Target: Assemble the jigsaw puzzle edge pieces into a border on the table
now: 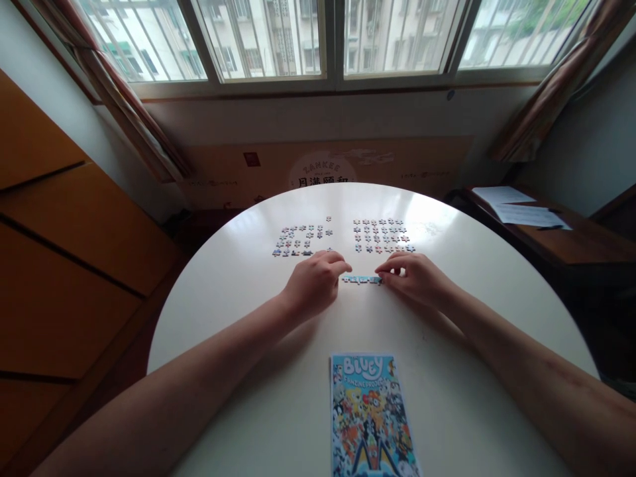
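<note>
A short strip of joined jigsaw puzzle pieces (362, 279), light blue along its top, lies on the white table between my hands. My left hand (318, 277) is curled at the strip's left end, with the index finger along the upper edge. At the right end, my right hand (417, 277) pinches a puzzle piece between thumb and fingers, and the piece is mostly hidden. Behind my hands, loose puzzle pieces lie in rows, one group (303, 240) to the left and another (380, 235) to the right.
A colourful "Bluey" picture sheet (370, 414) lies near me on the round white table (238, 291). Papers (527, 213) and dark pens rest on a brown side table at right. Orange-brown cabinets (59, 245) stand at left, and a window is ahead.
</note>
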Available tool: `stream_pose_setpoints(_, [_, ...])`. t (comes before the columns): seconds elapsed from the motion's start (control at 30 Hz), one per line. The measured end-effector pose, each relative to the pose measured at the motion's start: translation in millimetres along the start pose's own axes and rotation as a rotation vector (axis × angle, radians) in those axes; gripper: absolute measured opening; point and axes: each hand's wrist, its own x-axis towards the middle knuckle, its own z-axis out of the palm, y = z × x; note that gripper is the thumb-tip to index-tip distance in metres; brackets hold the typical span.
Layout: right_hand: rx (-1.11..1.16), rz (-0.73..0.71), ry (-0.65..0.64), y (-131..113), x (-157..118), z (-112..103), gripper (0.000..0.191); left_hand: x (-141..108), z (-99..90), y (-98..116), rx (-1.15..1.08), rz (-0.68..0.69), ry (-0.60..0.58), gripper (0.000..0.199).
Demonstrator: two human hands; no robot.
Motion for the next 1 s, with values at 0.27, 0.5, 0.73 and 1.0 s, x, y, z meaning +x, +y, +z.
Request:
stream_pose_setpoints(0.27, [0.046,-0.039,-0.041,-3,-1,2,0.019,-1,-4.7,-7,0.032,-0.074,-0.003,0.029])
stream_pose_setpoints(0.5, [0.039,-0.053,-0.059,-3,-2,5,0.019,-1,-4.2,-6,0.04,-0.139,-0.068,0.025])
stream_pose_setpoints(0.73, [0.029,-0.061,-0.076,-5,-2,4,0.018,-1,-6.4,-5,0.053,-0.151,-0.09,0.022])
stream_pose_setpoints(1.0, [0.036,-0.07,-0.086,-4,-1,3,0.019,-1,-13.5,-5,0.103,-0.16,-0.084,0.016])
